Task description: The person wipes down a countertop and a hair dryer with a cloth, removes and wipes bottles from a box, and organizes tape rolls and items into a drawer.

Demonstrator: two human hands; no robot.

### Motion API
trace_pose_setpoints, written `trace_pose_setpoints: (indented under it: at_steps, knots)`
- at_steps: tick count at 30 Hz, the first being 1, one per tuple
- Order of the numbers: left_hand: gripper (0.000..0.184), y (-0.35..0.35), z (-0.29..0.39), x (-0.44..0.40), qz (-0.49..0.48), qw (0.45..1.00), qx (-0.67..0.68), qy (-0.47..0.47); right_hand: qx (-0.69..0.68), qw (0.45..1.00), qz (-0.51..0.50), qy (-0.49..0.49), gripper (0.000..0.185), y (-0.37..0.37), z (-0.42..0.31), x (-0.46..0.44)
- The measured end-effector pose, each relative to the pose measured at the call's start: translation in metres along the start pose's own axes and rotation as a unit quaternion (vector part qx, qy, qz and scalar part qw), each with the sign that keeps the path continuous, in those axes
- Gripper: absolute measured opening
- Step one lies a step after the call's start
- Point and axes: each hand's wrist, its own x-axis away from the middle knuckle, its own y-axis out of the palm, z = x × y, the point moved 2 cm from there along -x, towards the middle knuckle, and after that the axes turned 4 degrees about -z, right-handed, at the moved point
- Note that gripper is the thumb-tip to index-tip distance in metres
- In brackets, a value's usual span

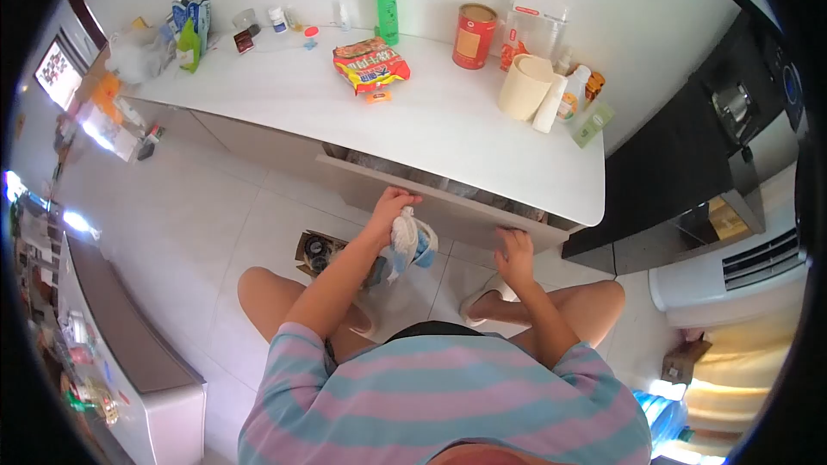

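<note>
— Describing what first?
— A pale drawer (465, 214), pulled partway out beneath a white countertop (284, 95). Inside the drawer's narrow gap, greyish contents (437, 181), too dim to name.

— And in the left hand (395, 205)?
— A bunched white-and-blue cloth (415, 243), hanging just in front of the drawer, outside it. Fingers curled together, seemingly clamped on the cloth, close up against the drawer's top edge. Hard to tell whether hooked over that edge as well.

— And in the right hand (515, 251)?
— Nothing visible. Held near the right end of the drawer's front, with fingers a little apart. Cannot tell whether touching the panel.

— How far along, judging by this?
— Midway, at a guess. Done: opening the drawer partway, getting the cloth in hand. Not yet done: letting go of the cloth, closing the drawer. Impossible to say from here whether taken out of the drawer or brought to it.

— Anything else around the drawer?
— Above the drawer, on the countertop: a red noodle packet (372, 66), a green bottle (388, 15) and a red tin (475, 37). Below the drawer's left end, on the floor: a cardboard box (301, 252) with a dark round object (316, 247) inside.
</note>
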Motion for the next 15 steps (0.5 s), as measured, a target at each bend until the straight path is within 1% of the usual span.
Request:
trace_pose_setpoints:
  at_steps: [3, 4, 5, 8, 11, 12, 13, 14, 15]
  knots:
    - [0.017, 0.01, 0.007, -0.023, 0.027, 0.999, -0.026, 0.001, -0.01, 1.0, 0.015, 0.002, 0.04, 0.008, 0.019, -0.021]
    - [0.019, 0.01, 0.004, -0.031, 0.001, 0.999, 0.033, 0.035, -0.011, 1.0, 0.018, 0.001, 0.04, 0.009, 0.023, -0.027]
    - [0.02, 0.011, 0.001, -0.037, 0.012, 0.998, 0.041, 0.038, -0.011, 1.0, 0.022, 0.001, 0.04, 0.01, 0.026, -0.031]
    - [0.022, 0.009, -0.005, -0.047, 0.032, 0.998, 0.047, 0.038, -0.03, 0.998, -0.024, 0.047, 0.039, 0.004, 0.021, -0.034]
    - [0.021, 0.023, 0.011, -0.014, 0.029, 0.999, 0.031, -0.017, -0.102, 0.982, -0.09, 0.131, 0.051, 0.008, 0.02, -0.031]
    - [0.021, 0.028, 0.014, -0.005, 0.026, 0.998, 0.048, 0.008, -0.234, 0.957, -0.088, 0.148, 0.057, 0.004, 0.007, -0.036]
    - [0.021, 0.034, 0.01, 0.007, 0.024, 0.997, 0.066, 0.029, -0.362, 0.913, -0.089, 0.165, 0.062, -0.004, -0.02, -0.038]
    - [0.021, 0.042, 0.008, 0.018, 0.021, 0.995, 0.083, 0.051, -0.483, 0.853, -0.087, 0.178, 0.068, -0.01, -0.049, -0.041]
    - [0.021, 0.051, 0.008, 0.028, 0.027, 0.991, 0.099, 0.087, -0.508, 0.838, -0.123, 0.16, 0.071, -0.015, -0.08, -0.039]
